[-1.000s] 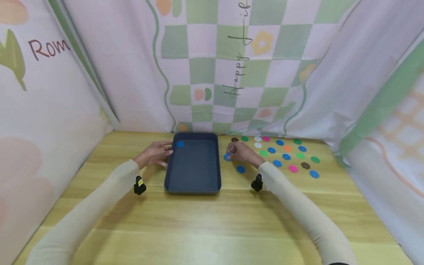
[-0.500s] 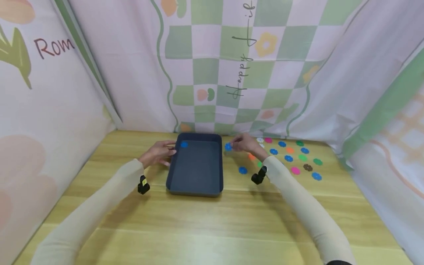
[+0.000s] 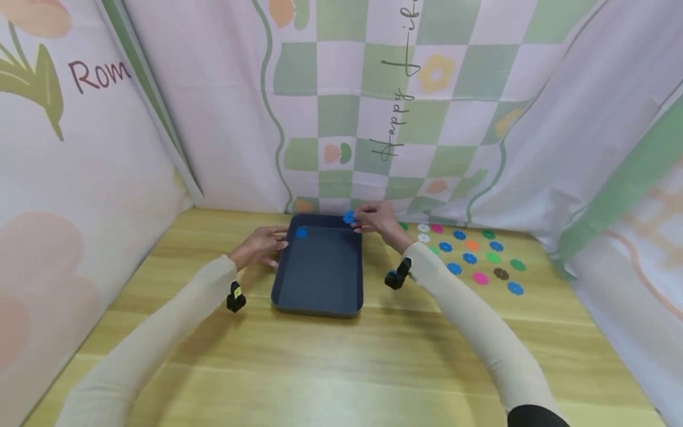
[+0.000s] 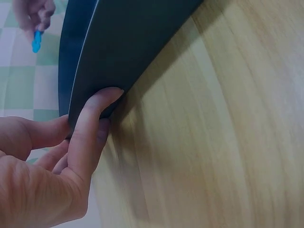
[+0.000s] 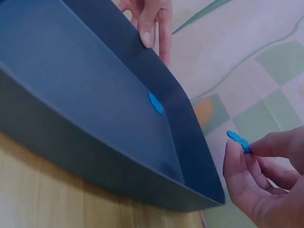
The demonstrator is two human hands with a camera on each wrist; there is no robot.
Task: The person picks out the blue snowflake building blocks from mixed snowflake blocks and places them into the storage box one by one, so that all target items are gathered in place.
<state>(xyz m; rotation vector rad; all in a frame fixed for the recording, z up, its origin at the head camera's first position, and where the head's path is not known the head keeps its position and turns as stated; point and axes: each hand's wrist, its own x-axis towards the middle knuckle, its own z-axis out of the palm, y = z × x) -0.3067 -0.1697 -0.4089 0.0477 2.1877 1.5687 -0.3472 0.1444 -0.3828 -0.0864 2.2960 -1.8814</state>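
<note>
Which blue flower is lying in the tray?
The blue flower-shaped disc in the dark grey rectangular tray, near its far left corner. The right hand pinches another blue disc; other blue discs lie on the wooden table.

Spreads out as a wood-grain worktop [image 3: 320, 362], bearing a dark rectangular tray [image 3: 320, 276] near twelve o'clock and scattered multicoloured flower-shaped discs [image 3: 469, 258] towards two o'clock.
</note>
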